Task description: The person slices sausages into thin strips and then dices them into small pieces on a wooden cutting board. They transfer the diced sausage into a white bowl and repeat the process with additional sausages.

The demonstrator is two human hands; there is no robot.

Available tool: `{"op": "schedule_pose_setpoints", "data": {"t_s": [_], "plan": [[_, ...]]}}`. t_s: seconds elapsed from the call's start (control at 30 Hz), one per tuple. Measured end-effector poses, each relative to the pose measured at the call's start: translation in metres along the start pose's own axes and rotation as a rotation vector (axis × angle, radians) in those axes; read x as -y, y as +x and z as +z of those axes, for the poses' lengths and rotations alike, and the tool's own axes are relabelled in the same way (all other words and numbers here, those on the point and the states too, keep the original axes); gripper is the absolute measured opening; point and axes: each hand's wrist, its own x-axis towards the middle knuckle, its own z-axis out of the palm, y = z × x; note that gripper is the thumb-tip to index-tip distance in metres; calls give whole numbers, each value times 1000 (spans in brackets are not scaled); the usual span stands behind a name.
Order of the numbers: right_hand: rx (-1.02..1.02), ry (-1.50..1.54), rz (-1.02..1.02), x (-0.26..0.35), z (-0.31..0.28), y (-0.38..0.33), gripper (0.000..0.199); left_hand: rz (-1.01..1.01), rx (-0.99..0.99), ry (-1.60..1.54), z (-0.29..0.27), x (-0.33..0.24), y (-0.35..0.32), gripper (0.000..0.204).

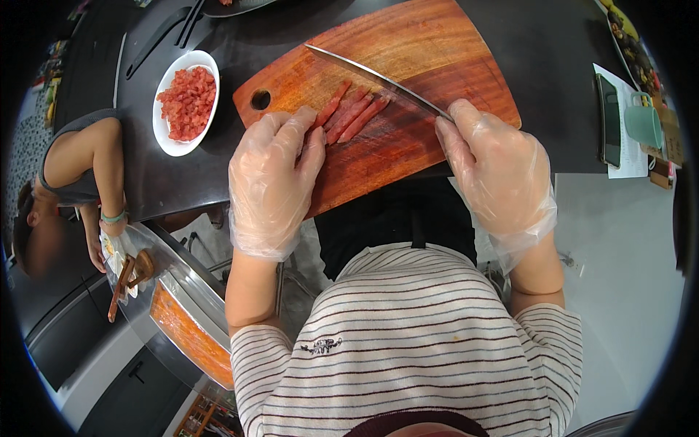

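Several strips of raw red meat (355, 116) lie side by side on a wooden cutting board (429, 44). My left hand (275, 171), in a clear plastic glove, has its fingers curled and pressed together at the left end of the strips, pinching the nearest one. My right hand (502, 164), gloved the same way, is closed round the handle of a kitchen knife (378, 77). The knife's blade slants up and to the left across the board, just beyond the strips. Most of its handle is hidden in my fingers.
Diced red meat (188, 102) fills a white oval bowl (162, 131) left of the board. A pan handle (156, 42) lies beyond it. At right are a phone (610, 120) and a green mug (644, 125). A person (80, 164) stands at left by a metal counter with an orange-filled tray (186, 324).
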Motion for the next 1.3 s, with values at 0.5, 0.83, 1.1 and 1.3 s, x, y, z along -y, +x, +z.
{"op": "schedule_pose_setpoints", "data": {"t_s": [0.5,0.83,1.1,1.3], "plan": [[106,4,-59,5,2,9,19,-176,117,-206,-10,8,3,17],[20,59,-30,8,-6,9,19,-240,131,-212,-11,15,5,17],[95,-48,-48,3,-17,13,20,-326,-16,-318,-2,24,2,19],[-12,19,112,-9,-22,12,24,-165,153,-182,-10,10,25,27]]}}
